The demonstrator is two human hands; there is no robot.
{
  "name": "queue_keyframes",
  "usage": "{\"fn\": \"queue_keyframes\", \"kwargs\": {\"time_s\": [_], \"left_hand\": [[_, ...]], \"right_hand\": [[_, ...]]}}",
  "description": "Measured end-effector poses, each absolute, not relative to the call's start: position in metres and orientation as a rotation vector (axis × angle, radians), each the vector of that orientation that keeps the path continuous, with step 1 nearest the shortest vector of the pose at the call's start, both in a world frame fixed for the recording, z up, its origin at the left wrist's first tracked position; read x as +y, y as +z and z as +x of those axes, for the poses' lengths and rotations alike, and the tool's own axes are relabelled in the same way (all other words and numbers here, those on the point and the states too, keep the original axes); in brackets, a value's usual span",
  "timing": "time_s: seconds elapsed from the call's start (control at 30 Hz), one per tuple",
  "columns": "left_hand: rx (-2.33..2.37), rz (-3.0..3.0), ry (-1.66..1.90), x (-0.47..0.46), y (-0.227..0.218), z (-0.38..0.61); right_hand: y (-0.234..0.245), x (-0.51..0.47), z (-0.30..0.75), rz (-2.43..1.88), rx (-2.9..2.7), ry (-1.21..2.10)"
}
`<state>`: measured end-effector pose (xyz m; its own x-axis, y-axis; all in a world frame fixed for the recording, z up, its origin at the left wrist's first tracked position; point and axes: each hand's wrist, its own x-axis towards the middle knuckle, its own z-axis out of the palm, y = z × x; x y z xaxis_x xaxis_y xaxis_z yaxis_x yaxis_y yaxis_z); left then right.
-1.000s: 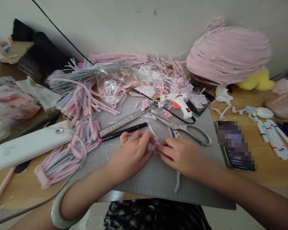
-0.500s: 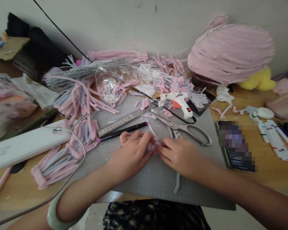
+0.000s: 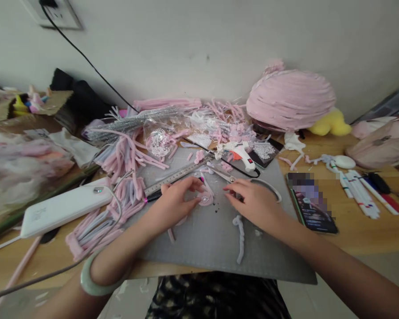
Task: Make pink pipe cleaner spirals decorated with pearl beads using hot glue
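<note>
A small pink loop of fuzzy stem with clear beads at its middle (image 3: pixel 205 199) is on the grey cutting mat (image 3: pixel 202 248). My left hand (image 3: pixel 177 199) is beside it, thumb and forefinger apart, the thumb tip at the loop's left edge. Across a small gap, my right hand (image 3: pixel 254 204) hovers with parted fingers and nothing visible in them. It partly covers the scissors (image 3: pixel 224 173). Below that hand lies a twisted pale grey fuzzy stem (image 3: pixel 240 243). A black marker (image 3: pixel 154 195) and a steel ruler (image 3: pixel 173 176) lie behind my left hand.
A white glue gun (image 3: pixel 244 155) sits at the back of the mat among beads and pink fuzzy stems (image 3: pixel 123 155). On the left is a white power bank (image 3: pixel 66 206) with its cable. A phone (image 3: pixel 310 204) and white markers (image 3: pixel 361 195) lie on the right.
My hands have moved apart, and the beaded loop between them now shows. My right hand shifted away to the right. The camera view has tilted up, showing more wall.
</note>
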<state>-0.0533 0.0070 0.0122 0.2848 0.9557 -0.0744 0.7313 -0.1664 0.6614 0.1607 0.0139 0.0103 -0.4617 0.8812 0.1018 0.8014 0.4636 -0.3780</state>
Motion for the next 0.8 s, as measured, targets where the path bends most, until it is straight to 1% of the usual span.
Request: {"fn": "queue_keyframes", "kwargs": {"time_s": [0.27,0.37,0.47,0.57,0.7,0.8], "left_hand": [[1.470,1.978,0.488,0.009,0.005,-0.052],[1.449,1.993,0.538,0.009,0.003,-0.054],[1.486,1.964,0.635,0.012,0.005,-0.056],[1.631,1.885,0.778,0.016,0.012,-0.060],[1.769,1.810,1.014,0.020,0.022,-0.068],[1.714,1.755,1.137,0.018,0.029,-0.065]], "right_hand": [[0.011,0.013,0.125,-1.300,-2.659,0.317],[0.013,0.015,0.120,-1.276,-2.722,0.251],[0.012,0.017,0.120,-1.262,-2.751,0.237],[0.009,0.019,0.122,-1.273,-2.719,0.329],[0.008,0.017,0.129,-1.271,-2.540,0.446],[0.012,0.014,0.136,-1.243,-2.391,0.490]]}}
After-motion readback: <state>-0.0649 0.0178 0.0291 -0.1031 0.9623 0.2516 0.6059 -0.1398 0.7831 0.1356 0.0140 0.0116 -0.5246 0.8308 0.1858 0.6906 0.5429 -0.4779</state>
